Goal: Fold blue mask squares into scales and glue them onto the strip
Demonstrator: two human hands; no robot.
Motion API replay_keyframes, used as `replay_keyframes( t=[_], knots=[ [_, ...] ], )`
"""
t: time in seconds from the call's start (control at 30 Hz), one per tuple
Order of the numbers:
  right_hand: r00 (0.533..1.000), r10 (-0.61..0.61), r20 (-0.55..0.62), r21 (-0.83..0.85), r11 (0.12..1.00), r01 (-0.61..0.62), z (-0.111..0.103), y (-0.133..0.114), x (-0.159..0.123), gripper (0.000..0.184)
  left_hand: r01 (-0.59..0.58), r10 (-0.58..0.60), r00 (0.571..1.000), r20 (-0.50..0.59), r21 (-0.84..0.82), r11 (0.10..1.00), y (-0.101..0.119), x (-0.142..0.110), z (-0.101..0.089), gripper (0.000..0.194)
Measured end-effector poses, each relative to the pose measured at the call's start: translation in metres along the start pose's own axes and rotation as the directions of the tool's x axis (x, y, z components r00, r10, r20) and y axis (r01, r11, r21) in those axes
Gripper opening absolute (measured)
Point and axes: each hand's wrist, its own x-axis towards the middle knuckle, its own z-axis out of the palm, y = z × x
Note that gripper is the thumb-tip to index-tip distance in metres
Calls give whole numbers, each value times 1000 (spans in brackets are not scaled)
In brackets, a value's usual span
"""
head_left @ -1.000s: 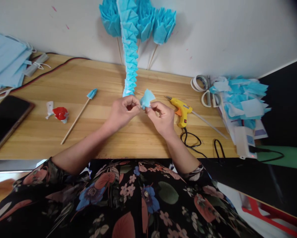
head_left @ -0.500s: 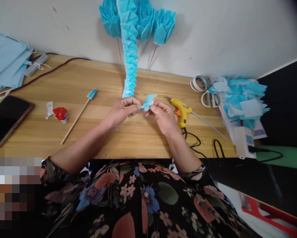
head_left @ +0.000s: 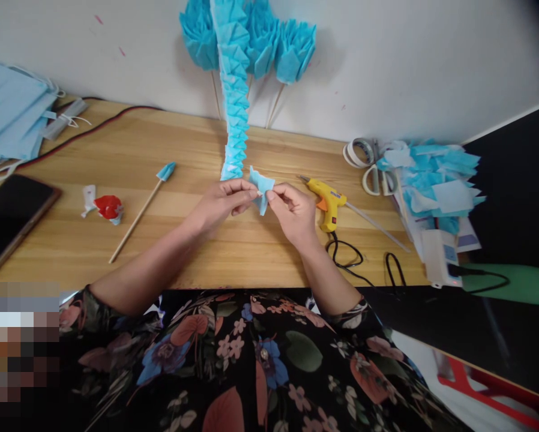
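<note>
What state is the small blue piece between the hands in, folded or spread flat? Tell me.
Folded. The small blue piece shows creases and angled flaps, pinched between the left hand and right hand.

Between your fingers sits a thin, matt blue folded paper piece (head_left: 260,186), creased and soft-edged. Under it, the wooden table (head_left: 170,150) shows smooth, lightly sheened grain. Right of the piece lies a glossy yellow plastic glue gun (head_left: 327,201).

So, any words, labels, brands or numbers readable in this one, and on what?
None can be read.
Yellow glue gun: no legible marking.
White box at the table's right end: a bluish label, too blurred to read.
Dark phone: screen blank.
Blue paper piece pinched by both hands: plain.
</note>
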Motion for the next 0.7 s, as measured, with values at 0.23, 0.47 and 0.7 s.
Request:
replay_keyframes(
  t=[0.23,0.47,0.7],
  knots=[
    [993,-90,-78,-70,994,85,0,-2,0,18,-44,48,998,-36,111,993,2,-1,-3,24],
    [969,-244,-46,-197,953,231,5,-3,-1,18,-152,161,987,-8,281,948,5,-4,3,27],
    [976,-216,-27,-201,957,207,5,-4,-2,20,-142,146,989,7,287,947,3,-3,2,16]
  ],
)
